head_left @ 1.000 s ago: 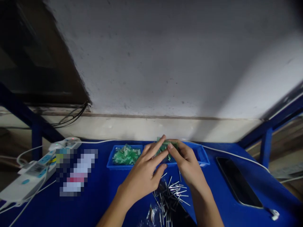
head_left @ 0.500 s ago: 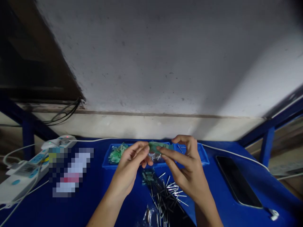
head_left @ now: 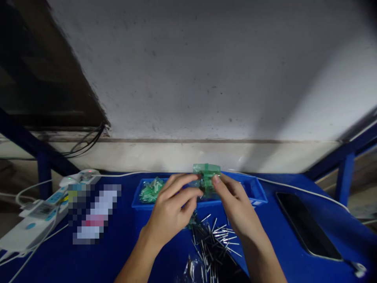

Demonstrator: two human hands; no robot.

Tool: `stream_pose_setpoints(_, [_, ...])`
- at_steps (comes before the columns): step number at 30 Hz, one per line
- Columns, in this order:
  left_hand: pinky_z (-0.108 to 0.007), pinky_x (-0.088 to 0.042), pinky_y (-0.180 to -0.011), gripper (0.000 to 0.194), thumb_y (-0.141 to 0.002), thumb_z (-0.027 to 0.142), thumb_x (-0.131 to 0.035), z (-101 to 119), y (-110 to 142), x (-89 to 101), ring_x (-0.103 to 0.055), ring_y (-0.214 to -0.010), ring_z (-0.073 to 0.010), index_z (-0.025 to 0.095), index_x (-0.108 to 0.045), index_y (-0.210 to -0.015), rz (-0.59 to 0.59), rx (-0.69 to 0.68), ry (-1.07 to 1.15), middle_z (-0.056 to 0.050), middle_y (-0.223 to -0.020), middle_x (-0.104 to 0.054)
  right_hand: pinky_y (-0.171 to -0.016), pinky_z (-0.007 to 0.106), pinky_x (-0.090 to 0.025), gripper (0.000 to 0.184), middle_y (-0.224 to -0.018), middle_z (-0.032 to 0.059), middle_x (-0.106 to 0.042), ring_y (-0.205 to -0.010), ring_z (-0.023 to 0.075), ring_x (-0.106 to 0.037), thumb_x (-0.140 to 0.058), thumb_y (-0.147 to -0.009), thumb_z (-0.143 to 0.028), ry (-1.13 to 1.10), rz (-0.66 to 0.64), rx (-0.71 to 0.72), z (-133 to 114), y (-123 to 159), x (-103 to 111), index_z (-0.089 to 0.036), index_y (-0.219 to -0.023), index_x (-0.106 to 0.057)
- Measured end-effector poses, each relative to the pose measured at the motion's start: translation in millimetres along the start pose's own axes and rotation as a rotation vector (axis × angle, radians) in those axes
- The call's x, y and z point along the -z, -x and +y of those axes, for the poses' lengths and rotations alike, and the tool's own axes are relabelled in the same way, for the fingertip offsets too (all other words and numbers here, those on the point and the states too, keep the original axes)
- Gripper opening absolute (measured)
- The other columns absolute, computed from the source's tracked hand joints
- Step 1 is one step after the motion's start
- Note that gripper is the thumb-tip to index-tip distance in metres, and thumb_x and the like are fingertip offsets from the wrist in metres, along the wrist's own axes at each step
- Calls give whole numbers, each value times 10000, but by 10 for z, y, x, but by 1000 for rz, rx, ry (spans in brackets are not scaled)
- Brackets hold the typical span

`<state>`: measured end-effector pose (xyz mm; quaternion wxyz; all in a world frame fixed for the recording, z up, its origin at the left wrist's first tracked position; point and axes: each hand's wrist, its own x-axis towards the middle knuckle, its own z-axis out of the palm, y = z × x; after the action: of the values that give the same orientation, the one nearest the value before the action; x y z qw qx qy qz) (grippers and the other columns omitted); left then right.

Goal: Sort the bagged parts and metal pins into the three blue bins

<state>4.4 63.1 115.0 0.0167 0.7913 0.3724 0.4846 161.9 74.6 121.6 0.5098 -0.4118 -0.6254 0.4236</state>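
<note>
A small green see-through plastic bag is held up between my hands, above the blue tray. My right hand grips its right side, the thumb pressed on its front. From the left, the curled fingers of my left hand close on the bag's near edge; what lies between the fingertips is partly hidden. Below my hands, many thin metal pins that look like blind rivets lie loose on the blue table. Another small packet lies partly behind my left hand.
The blue tray stands by the wall, with green packets in its left part. A phone lies at the right, a white power strip with cables at the left. A clear plastic bag lies in front.
The green bag has been raised and turned more upright. My right hand has shifted from reaching fingers to a thumb grip on its right side; my left fingers now reach across to its left edge.
</note>
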Motion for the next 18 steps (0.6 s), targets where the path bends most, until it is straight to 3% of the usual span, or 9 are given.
stream_pose_setpoints(3, [-359, -473, -846, 146, -811, 168, -578, -33, 0, 48, -523, -1020, -190, 242, -653, -911, -44, 167, 53, -51, -1133, -536, -730, 316, -502, 266, -864, 18, -640, -800, 154, -589, -487, -885, -302, 84, 11, 120, -49, 19, -6, -273, -1112, -622])
stream_pose_setpoints(5, [-360, -482, -844, 204, -833, 303, -567, -53, 3, 101, -541, -991, -197, 250, -642, -1015, -95, 316, 251, -66, -1097, -553, -784, 355, -494, 308, -968, 29, -628, -888, 173, -579, -489, -870, -219, 230, 22, 275, -77, 29, 2, -292, -1145, -607])
stream_pose_setpoints(8, [-328, -512, -767, 353, -895, 438, -422, -89, 13, 188, -593, -879, -183, 242, -600, -1128, -115, 552, 612, -69, -993, -627, -886, 434, -460, 455, -1174, 29, -556, -1071, 209, -507, -457, -829, -81, 450, -81, 509, -90, 39, -3, -334, -1187, -576])
stream_pose_setpoints(10, [-307, -511, -755, 341, -887, 422, -449, -124, 15, 250, -611, -845, -175, 223, -611, -1112, -79, 678, 675, -62, -949, -662, -958, 471, -419, 542, -1294, 10, -483, -1200, 221, -417, -414, -809, -16, 516, -172, 577, -85, 46, -25, -347, -1220, -543])
stream_pose_setpoints(14, [-297, -505, -757, 290, -806, 378, -573, -246, 7, 453, -631, -836, -189, 190, -661, -1008, -26, 746, 354, -48, -913, -694, -995, 434, -418, 520, -1452, 2, -295, -1299, 210, -326, -395, -839, -31, 486, -264, 512, -76, 65, -57, -309, -1269, -487])
stream_pose_setpoints(18, [-353, -495, -753, 287, -828, 381, -487, -425, 27, 692, -643, -794, -216, 240, -671, -998, 63, 767, -334, -32, -942, -704, -985, 412, -440, 386, -1450, 21, -266, -1286, 222, -351, -460, -868, -145, 466, -134, 435, -80, 66, 5, -296, -1218, -524])
